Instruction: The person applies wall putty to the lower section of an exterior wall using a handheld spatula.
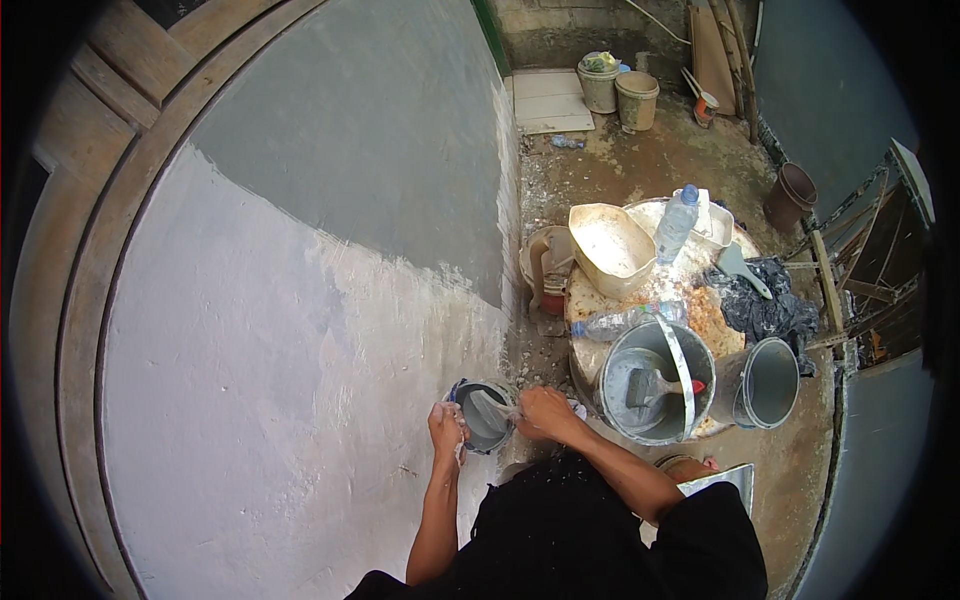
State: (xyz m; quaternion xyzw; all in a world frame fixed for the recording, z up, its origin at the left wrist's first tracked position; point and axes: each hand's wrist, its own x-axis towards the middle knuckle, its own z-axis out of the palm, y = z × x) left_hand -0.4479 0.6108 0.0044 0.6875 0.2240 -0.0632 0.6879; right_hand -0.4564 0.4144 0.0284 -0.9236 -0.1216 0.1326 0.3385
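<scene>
My left hand is closed on the rim of a small dark paint pot, holding it in front of my body. My right hand grips a paintbrush whose pale, paint-coated end dips into the pot; part of its handle is hidden by my fingers. Grey-white paint shows inside the pot, and smears of it cover my left fingers. Beside the pot stands a wall, pale white below and grey above, with a ragged line between the two colours.
To my right, a round stained table carries a large bucket with another brush inside, a cut plastic tub, bottles and a black plastic bag. A grey bucket stands close by. More buckets stand farther off.
</scene>
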